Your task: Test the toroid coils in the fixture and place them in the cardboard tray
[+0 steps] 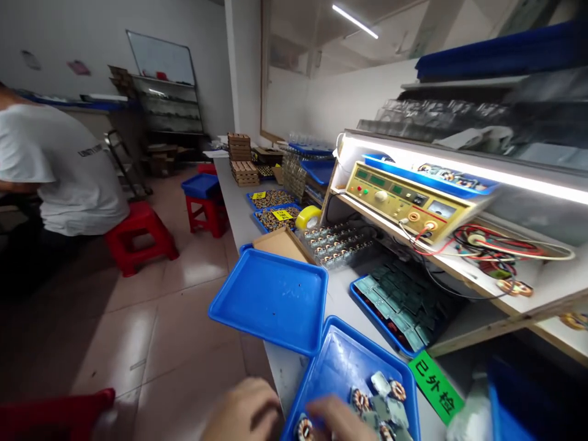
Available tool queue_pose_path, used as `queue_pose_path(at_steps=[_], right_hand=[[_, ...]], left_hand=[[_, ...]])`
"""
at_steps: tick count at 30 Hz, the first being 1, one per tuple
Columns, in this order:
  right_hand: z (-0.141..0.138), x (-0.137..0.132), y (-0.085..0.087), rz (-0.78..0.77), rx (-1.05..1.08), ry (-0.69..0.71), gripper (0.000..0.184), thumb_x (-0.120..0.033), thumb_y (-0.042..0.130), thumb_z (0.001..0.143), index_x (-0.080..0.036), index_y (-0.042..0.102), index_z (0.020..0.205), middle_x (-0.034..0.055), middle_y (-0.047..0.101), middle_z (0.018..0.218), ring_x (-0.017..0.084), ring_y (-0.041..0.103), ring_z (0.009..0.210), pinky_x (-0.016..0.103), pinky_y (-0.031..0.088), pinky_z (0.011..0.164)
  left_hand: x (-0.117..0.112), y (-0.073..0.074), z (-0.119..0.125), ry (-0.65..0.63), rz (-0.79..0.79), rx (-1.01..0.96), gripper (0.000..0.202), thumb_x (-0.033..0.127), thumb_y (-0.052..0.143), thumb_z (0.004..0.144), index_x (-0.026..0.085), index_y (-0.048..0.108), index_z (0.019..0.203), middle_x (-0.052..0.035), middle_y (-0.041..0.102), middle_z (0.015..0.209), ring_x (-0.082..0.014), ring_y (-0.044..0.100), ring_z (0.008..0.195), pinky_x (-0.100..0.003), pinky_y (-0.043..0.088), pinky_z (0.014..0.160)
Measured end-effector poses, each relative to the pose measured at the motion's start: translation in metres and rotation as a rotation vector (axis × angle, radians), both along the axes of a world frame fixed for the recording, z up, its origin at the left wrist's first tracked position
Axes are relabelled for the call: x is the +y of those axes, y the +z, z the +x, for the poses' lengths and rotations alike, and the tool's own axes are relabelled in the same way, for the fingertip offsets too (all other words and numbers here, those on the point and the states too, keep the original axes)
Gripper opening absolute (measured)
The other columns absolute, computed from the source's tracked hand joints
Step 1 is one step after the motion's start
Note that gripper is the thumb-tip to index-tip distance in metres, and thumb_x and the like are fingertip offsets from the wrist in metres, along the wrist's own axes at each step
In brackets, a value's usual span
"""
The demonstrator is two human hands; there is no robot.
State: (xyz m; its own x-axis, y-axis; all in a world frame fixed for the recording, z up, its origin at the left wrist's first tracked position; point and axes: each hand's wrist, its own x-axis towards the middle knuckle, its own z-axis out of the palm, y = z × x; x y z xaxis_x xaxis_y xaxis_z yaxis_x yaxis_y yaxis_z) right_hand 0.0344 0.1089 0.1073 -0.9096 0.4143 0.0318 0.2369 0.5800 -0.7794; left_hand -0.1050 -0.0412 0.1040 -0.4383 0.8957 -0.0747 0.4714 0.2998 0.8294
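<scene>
At the bottom edge, my left hand [243, 415] is curled shut against the near-left rim of a blue tray [342, 358]. My right hand [342, 421] reaches into that tray, fingers bent down over small copper-wound coils [361, 399] and grey flat parts [390, 410]. One coil [304, 429] lies right at its fingertips. Both hands are cut off by the frame and blurred, so what the right fingers hold is hidden. A second blue tray [271, 297] sits just beyond and holds only a few specks.
A yellow test instrument [404, 199] with red leads sits on a lit shelf. Below it is a tray of green-grey parts [399, 303]. A green label [436, 386] is stuck nearby. Further back are coil racks [335, 242], yellow tape [307, 217] and boxes. A person in white [68, 168] sits left, near red stools [140, 236].
</scene>
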Motion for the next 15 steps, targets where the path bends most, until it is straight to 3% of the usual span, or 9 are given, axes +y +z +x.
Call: queue_pose_path(at_steps=[3,5,6,8,10,13,15], right_hand=[[-0.037,0.068,-0.003,-0.102,-0.022,-0.248,0.022,-0.025,0.048,0.075,-0.026,0.060,0.094,0.0053,0.064,0.091,0.020,0.062,0.074,0.035,0.053,0.070],[-0.072,0.116,-0.013,-0.337,-0.070,-0.554,0.022,-0.023,0.055,0.070,-0.020,0.060,0.091,0.0076,0.062,0.096,0.019,0.060,0.080,0.034,0.051,0.073],[-0.090,0.136,-0.019,-0.372,-0.092,-0.622,0.026,-0.024,0.053,0.070,-0.018,0.058,0.095,0.0088,0.061,0.097,0.018,0.060,0.078,0.033,0.052,0.068],[-0.122,0.166,-0.035,-0.435,-0.130,-0.730,0.028,-0.027,0.051,0.072,-0.017,0.054,0.098,0.0084,0.061,0.089,0.017,0.060,0.072,0.029,0.050,0.059],[-0.146,0.183,-0.052,-0.492,-0.155,-0.767,0.025,-0.031,0.050,0.074,-0.017,0.052,0.095,0.0053,0.060,0.079,0.015,0.059,0.064,0.026,0.048,0.052],[-0.167,0.194,-0.073,-0.628,-0.174,-0.768,0.021,-0.038,0.049,0.078,-0.017,0.052,0.080,0.0005,0.055,0.063,0.011,0.053,0.049,0.021,0.043,0.045],[-0.175,0.198,-0.082,-0.705,-0.177,-0.780,0.030,-0.046,0.046,0.080,-0.018,0.048,0.070,-0.0025,0.048,0.051,0.010,0.045,0.040,0.020,0.039,0.039]], left_hand=[[-0.017,-0.020,-0.050,0.478,-0.086,-0.139,0.025,0.039,0.055,0.072,0.029,0.061,0.094,-0.0043,0.060,0.105,-0.0235,0.058,0.086,-0.042,0.046,0.082],[-0.022,-0.039,-0.083,0.724,-0.104,-0.273,0.051,0.048,0.061,0.063,0.025,0.054,0.108,-0.0080,0.055,0.112,-0.0248,0.058,0.083,-0.044,0.047,0.081],[-0.022,-0.047,-0.097,0.808,-0.109,-0.336,0.065,0.052,0.062,0.061,0.021,0.047,0.116,-0.0112,0.052,0.114,-0.0252,0.059,0.082,-0.044,0.050,0.077],[-0.019,-0.060,-0.121,0.911,-0.115,-0.452,0.083,0.057,0.059,0.062,0.015,0.030,0.128,-0.0162,0.050,0.114,-0.0249,0.061,0.079,-0.041,0.053,0.066],[-0.011,-0.070,-0.136,0.952,-0.100,-0.587,0.081,0.056,0.059,0.065,0.016,0.029,0.128,-0.0150,0.055,0.107,-0.0235,0.063,0.075,-0.037,0.054,0.059],[0.004,-0.084,-0.149,0.978,-0.050,-0.768,0.057,0.046,0.066,0.065,0.017,0.045,0.110,-0.0090,0.062,0.091,-0.0215,0.064,0.067,-0.036,0.055,0.058],[0.012,-0.096,-0.155,1.035,-0.007,-0.855,0.036,0.032,0.065,0.069,0.017,0.050,0.098,-0.0067,0.062,0.086,-0.0194,0.063,0.068,-0.034,0.056,0.060]])
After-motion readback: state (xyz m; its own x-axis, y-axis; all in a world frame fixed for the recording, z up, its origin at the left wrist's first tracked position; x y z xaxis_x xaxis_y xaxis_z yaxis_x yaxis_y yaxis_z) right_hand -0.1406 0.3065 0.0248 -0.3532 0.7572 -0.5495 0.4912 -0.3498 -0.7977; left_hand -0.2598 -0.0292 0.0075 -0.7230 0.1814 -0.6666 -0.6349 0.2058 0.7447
